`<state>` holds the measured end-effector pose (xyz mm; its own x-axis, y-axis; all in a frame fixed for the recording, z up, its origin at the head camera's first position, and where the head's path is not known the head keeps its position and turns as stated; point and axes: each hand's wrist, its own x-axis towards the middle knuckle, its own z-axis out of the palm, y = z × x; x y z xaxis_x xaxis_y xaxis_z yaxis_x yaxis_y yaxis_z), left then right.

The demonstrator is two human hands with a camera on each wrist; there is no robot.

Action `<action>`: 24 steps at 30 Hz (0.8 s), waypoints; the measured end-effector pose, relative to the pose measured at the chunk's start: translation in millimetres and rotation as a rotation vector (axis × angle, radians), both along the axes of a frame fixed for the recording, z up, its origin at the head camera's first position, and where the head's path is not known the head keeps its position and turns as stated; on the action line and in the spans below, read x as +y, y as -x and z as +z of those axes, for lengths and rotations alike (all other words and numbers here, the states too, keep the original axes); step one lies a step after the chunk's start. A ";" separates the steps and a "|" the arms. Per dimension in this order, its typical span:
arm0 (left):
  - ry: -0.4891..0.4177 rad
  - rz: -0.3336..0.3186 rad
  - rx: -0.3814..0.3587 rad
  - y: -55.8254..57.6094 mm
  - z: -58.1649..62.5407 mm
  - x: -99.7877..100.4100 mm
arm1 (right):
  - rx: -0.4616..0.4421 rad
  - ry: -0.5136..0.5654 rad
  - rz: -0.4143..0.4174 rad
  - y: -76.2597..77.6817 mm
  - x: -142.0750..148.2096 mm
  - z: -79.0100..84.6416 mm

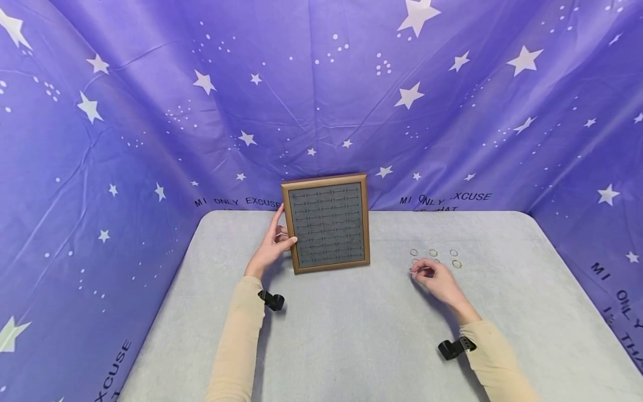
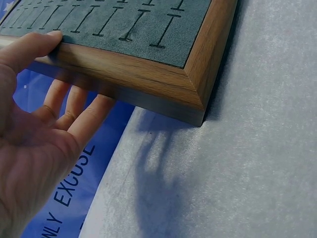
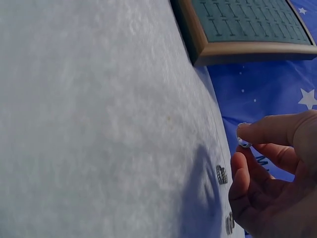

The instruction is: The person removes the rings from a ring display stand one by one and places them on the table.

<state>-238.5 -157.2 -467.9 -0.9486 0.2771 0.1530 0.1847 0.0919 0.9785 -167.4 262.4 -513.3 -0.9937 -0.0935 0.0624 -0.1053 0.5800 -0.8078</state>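
Observation:
A wood-framed ring display tray [image 1: 367,223] stands tilted up near the back of the table, its dark grey-green insert [image 1: 329,226] lined with rows of I-shaped slits. My left hand [image 1: 270,250] grips its left side, thumb [image 2: 47,43] on the front of the frame and other fingers behind it. Over at the right, my right hand [image 1: 439,283] pinches a small silvery ring [image 3: 243,143] between thumb and fingertips, just above the table. Several metal rings [image 1: 456,264] lie in two rows by that hand, which partly hides the nearer row. No ring shows in the slits.
The grey table [image 1: 331,335] reaches back to a purple star-print cloth [image 1: 316,111] that hangs behind and at both sides. A black wrist camera [image 1: 272,301] sits on the left sleeve and another camera [image 1: 456,348] on the right.

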 end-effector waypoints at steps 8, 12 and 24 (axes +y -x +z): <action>-0.004 -0.004 0.000 0.6 -1.6 -0.2 | 0.063 -0.055 -0.017 0.2 11.6 -5.3; -0.003 0.002 -0.003 0.3 -2.1 -1.3 | 0.075 -0.083 -0.026 1.3 15.4 -7.5; 0.006 0.009 0.014 -1.4 -2.0 1.3 | 0.106 -0.154 -0.022 6.6 14.3 -10.0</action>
<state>-237.1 -155.9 -470.0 -0.9486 0.2700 0.1650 0.1979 0.0995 0.9751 -174.0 276.7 -523.3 -0.9841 -0.0885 0.1537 -0.1713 0.6987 -0.6946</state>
